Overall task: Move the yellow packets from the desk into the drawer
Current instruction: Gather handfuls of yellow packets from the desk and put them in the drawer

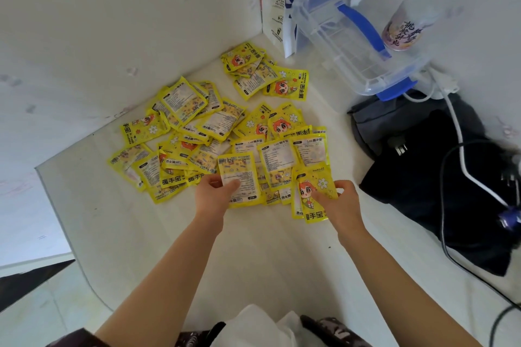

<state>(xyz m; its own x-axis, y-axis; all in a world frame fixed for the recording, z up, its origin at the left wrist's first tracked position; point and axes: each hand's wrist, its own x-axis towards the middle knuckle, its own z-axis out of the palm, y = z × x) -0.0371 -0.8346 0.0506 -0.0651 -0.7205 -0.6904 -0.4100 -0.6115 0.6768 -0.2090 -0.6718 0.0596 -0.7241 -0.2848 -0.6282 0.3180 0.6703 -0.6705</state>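
Several yellow packets (197, 132) lie scattered and overlapping on the white desk (253, 256), with a smaller heap (265, 73) farther back. My left hand (214, 194) pinches a packet (239, 177) lying back side up at the near edge of the pile, thumb on top. My right hand (341, 203) grips another packet (313, 191), the one with a cartoon figure facing up, at the pile's near right corner. No drawer is in view.
A clear plastic box with blue handles (355, 45) stands at the back right beside a white bag (279, 3) and a bottle (406, 25). A black bag (423, 166) with white and black cables (462, 160) fills the right side. The desk's left edge (56, 205) drops to the floor.
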